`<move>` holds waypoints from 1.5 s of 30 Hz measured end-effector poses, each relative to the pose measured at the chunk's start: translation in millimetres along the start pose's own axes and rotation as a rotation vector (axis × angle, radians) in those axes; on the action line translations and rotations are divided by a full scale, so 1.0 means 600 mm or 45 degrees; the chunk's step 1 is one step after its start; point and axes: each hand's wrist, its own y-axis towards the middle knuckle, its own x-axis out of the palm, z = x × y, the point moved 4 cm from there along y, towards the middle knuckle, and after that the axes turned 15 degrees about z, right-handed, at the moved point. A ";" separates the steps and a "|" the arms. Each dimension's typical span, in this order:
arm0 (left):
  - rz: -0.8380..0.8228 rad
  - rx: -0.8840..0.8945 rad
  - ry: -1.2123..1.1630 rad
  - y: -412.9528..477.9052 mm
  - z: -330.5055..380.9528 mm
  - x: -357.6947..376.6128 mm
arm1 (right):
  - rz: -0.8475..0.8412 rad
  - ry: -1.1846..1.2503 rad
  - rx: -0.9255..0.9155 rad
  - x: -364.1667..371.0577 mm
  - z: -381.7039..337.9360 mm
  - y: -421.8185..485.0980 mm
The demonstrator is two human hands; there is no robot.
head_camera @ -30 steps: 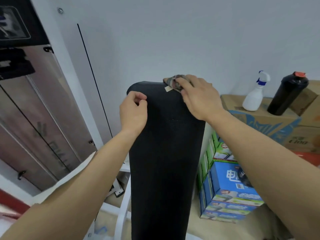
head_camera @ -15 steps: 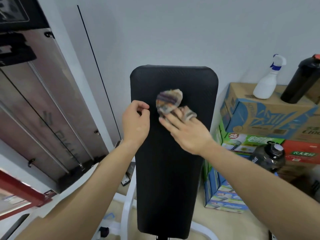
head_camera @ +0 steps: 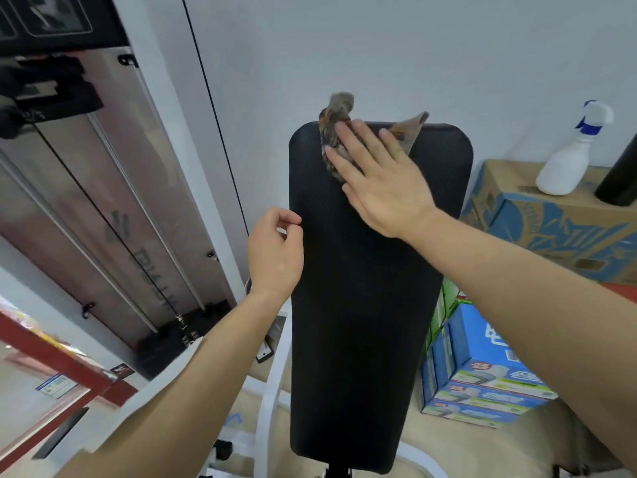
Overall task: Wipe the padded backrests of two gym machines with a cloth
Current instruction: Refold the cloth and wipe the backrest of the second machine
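the backrest (head_camera: 365,270) is plain black; the cloth (head_camera: 332,139) mottled brown, grey and orange. the spray bottle (head_camera: 568,160) is white with a blue collar, on a tan-and-blue box (head_camera: 551,229).

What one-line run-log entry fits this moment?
phase: wipe | right hand: flat, pressing cloth on top of backrest | left hand: curled beside backrest's left edge, empty
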 end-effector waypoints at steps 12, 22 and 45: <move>-0.135 -0.025 0.140 -0.023 -0.064 -0.036 | -0.424 0.060 -0.692 0.075 -0.185 -0.193; -0.155 0.031 0.030 -0.024 0.012 -0.005 | -0.075 -0.142 -0.078 -0.032 0.082 -0.063; -0.101 1.116 0.281 -0.059 0.150 0.125 | 0.038 -0.118 -0.076 -0.048 0.103 -0.130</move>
